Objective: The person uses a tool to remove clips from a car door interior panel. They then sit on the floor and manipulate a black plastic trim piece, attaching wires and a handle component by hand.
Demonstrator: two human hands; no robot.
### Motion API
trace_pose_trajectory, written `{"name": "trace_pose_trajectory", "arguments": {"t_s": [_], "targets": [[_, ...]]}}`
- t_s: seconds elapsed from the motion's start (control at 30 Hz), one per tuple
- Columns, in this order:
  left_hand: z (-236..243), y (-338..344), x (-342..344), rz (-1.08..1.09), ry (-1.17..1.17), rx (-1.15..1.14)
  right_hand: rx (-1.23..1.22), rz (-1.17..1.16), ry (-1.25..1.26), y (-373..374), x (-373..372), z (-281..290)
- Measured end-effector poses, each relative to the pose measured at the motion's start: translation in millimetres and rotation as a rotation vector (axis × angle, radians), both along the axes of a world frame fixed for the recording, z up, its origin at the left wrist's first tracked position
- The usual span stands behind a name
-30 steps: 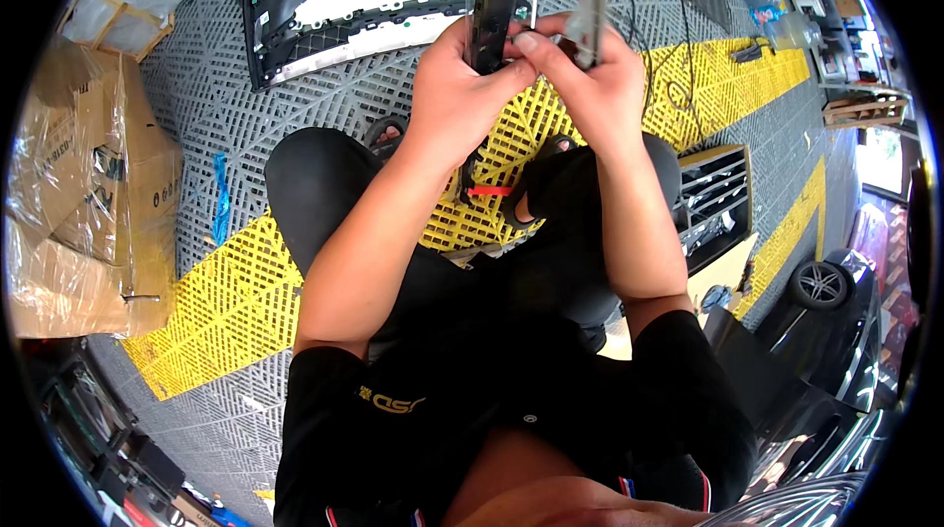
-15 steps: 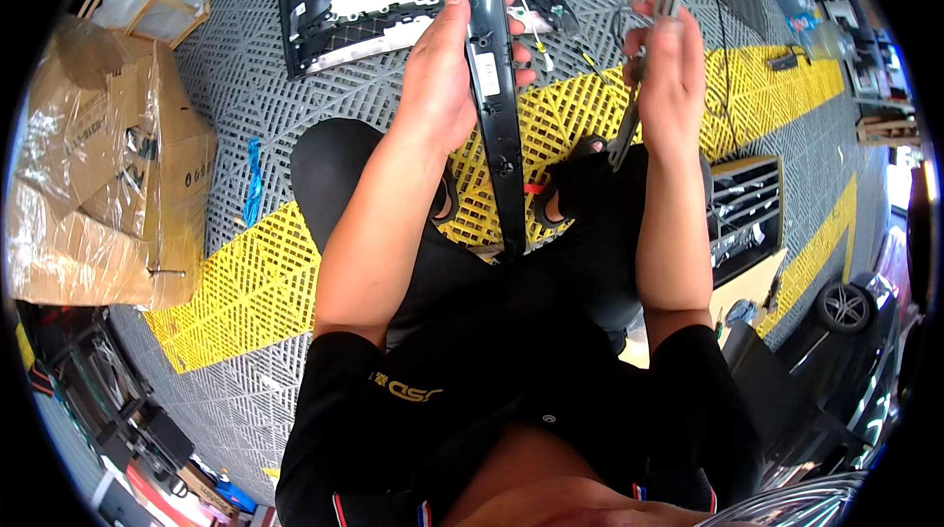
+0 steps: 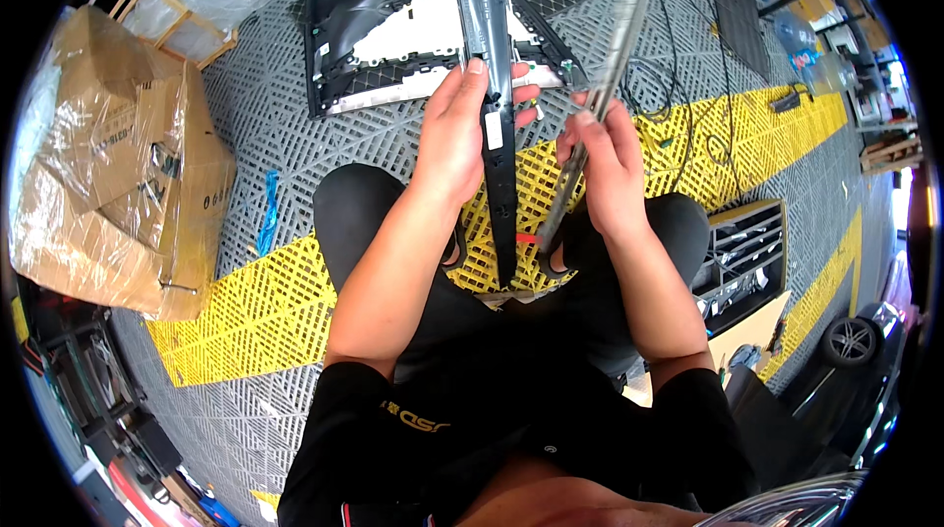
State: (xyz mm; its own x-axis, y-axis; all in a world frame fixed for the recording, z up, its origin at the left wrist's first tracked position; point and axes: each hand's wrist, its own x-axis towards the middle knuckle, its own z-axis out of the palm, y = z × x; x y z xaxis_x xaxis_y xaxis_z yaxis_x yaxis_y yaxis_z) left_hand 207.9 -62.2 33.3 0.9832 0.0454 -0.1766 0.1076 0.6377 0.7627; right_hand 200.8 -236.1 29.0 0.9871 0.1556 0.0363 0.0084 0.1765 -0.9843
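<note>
My left hand [image 3: 457, 129] is closed round a long black plastic trim strip [image 3: 500, 173], which stands lengthwise between my knees with its wider end away from me. A small white label sits on the strip just beside my thumb. In my right hand [image 3: 612, 158] is a long, thin, greyish see-through strip [image 3: 621, 30], pinched between thumb and fingers and slanting up to the right. Its far end is smeared by motion. The two strips are apart, side by side. Beyond them a black car door panel [image 3: 379, 11] with a white middle lies on the floor.
A plastic-wrapped cardboard box [image 3: 118, 173] stands at the left, with a blue wrapper [image 3: 268, 212] beside it. Black cables [image 3: 678, 124] trail over the grey and yellow grid floor at the right. A black slatted part [image 3: 742, 252] lies by my right knee.
My right hand has come left and nearer to me, bringing its strip close beside the black trim strip. My left hand still grips the trim, now lower in view as the whole view has shifted.
</note>
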Motion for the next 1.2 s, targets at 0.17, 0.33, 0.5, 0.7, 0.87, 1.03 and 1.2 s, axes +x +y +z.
{"name": "trace_pose_trajectory", "arguments": {"t_s": [0.17, 0.33, 0.5, 0.7, 0.87, 1.03, 1.2], "targets": [[-4, -7, -4, -0.053, -0.019, 0.046, 0.044, 0.044, 0.038, -2, 6, 1], [-8, -15, -8, -0.128, -0.02, 0.162, 0.055, 0.066, 0.127, -4, 10, 14], [-23, -26, -16, -0.249, -0.124, 0.374, 0.306, -0.041, 0.224, -11, 24, 23], [-22, -32, -19, -0.338, -0.083, 0.252, 0.107, -0.099, 0.131, -26, 34, 15], [-25, -27, -17, -0.299, -0.118, 0.38, -0.069, -0.091, 0.099, -39, 36, 21], [-25, -25, -17, -0.363, -0.107, 0.327, -0.067, -0.127, -0.027, -36, 32, 22], [-25, -27, -16, -0.36, -0.047, 0.226, -0.09, -0.097, -0.046, -37, 31, 12]]}}
